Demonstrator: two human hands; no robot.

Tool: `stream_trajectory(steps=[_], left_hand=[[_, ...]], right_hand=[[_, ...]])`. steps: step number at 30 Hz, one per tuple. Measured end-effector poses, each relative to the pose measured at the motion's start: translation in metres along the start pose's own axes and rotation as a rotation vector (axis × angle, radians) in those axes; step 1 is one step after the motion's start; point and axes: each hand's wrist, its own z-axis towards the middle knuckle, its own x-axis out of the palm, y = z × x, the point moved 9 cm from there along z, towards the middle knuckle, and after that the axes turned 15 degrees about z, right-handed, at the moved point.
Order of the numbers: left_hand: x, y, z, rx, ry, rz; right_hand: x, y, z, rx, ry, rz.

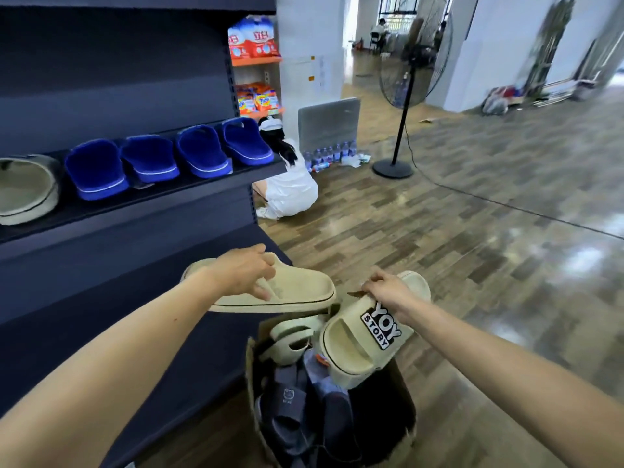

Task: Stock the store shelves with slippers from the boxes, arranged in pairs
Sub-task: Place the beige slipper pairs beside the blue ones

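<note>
My left hand (pixel 244 273) grips a beige fluffy slipper (pixel 297 292) just above the lower dark shelf's edge. My right hand (pixel 388 290) holds a cream slide slipper with a "YOY STORY" patch (pixel 358 346) over the cardboard box (pixel 251 369). Inside the box lie another cream slipper (pixel 290 336) and several dark grey-blue slippers (pixel 287 400). On the upper shelf (pixel 141 197) stand two pairs of blue slippers (pixel 169 160) and, at the far left, one beige slipper (pixel 27 189).
A person in white (pixel 290 184) crouches on the wooden floor past the shelf end. A standing fan (pixel 405 96) rises behind, with water bottles (pixel 332 153) by a grey board. Detergent bags (pixel 253 38) fill orange shelves.
</note>
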Motion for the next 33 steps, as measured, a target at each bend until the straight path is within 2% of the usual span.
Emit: stream_trajectory(steps=[3,7,11,16,20,24,28,31,33], left_hand=[[-0.004,-0.001,0.011,-0.061,-0.025,-0.038],[-0.008,-0.009,0.024,-0.11,-0.057,-0.086],[-0.018,-0.024,0.031,-0.104,-0.088,-0.028],[-0.025,-0.034,0.04,-0.146,-0.158,0.0],[-0.039,-0.043,0.043,-0.15,-0.216,0.026],[-0.051,-0.053,0.038,-0.076,-0.389,-0.031],[-0.047,-0.059,0.026,-0.075,-0.457,0.009],[-0.031,-0.051,0.013,-0.122,-0.414,-0.169],[-0.006,-0.039,-0.006,-0.268,-0.299,-0.32]], right_hand=[[-0.002,-0.004,0.001,-0.016,0.032,-0.076],[-0.001,-0.005,0.007,0.024,0.1,-0.065],[0.002,-0.004,0.006,0.064,0.158,-0.065],[0.015,0.009,0.007,-0.048,0.211,-0.119],[0.043,0.02,-0.007,-0.172,0.365,-0.11],[0.075,0.015,-0.012,-0.081,0.449,-0.06],[0.101,-0.005,-0.013,0.159,0.438,0.265],[0.12,-0.013,-0.017,0.285,0.397,0.396],[0.128,-0.02,-0.022,0.361,0.328,0.454]])
